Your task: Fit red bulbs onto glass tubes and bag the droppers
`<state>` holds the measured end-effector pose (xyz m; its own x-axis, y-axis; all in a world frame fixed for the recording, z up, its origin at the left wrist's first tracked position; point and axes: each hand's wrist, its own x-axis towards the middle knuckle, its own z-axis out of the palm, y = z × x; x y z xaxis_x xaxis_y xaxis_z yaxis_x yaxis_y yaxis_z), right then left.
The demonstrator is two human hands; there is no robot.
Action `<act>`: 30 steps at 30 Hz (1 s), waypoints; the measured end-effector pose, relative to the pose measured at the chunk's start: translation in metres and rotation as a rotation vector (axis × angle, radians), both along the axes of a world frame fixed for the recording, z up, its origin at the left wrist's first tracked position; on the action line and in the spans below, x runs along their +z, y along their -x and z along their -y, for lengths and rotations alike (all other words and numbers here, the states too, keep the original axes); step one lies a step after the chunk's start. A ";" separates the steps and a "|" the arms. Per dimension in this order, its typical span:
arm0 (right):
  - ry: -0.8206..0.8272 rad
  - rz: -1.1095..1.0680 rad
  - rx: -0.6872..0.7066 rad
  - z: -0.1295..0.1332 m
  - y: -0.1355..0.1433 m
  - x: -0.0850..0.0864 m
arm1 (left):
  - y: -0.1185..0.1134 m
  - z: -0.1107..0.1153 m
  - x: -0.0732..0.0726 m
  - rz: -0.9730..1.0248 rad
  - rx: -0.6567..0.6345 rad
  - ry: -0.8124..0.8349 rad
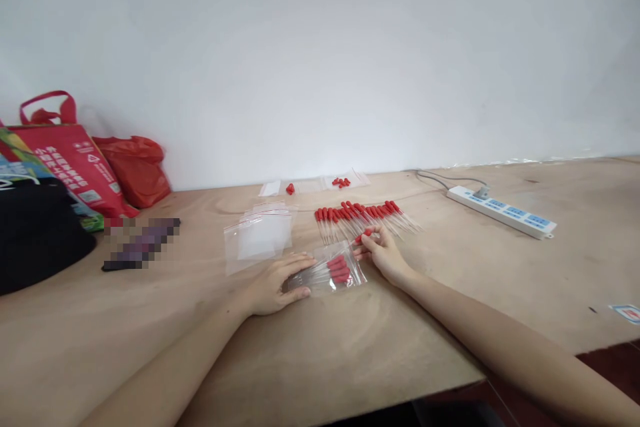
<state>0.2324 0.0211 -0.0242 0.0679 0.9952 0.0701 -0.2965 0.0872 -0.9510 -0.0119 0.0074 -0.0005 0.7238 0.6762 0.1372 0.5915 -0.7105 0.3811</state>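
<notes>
On the table lies a clear zip bag (324, 283) holding several droppers (339, 270) with red rubber bulbs. My left hand (280, 283) grips the bag's left end, thumb on the near edge and fingers along the far edge. At the bag's right end, my right hand (384, 255) is closed in a pinch on a red-bulbed dropper (364, 236); the rest of that dropper is hard to make out. Just beyond both hands, a row of red-bulbed droppers (355, 212) lies side by side, their thin clear tips toward me.
Flat clear bags (263, 233) overlap to the left. Farther back, loose red bulbs (341, 182) rest on clear plastic near the wall. A white power strip (503, 212) is at right. Red bags (135, 170), a black item (40, 233) and a blurred-out dark object (143, 243) sit left.
</notes>
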 end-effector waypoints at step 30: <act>-0.174 1.000 -0.093 -0.046 0.000 0.011 | 0.000 -0.001 0.002 0.004 -0.026 0.048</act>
<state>0.2327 0.0673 -0.0132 -0.0248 0.9596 0.2803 0.6421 0.2302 -0.7313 -0.0116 0.0085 0.0015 0.7406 0.6631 0.1084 0.5714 -0.7065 0.4175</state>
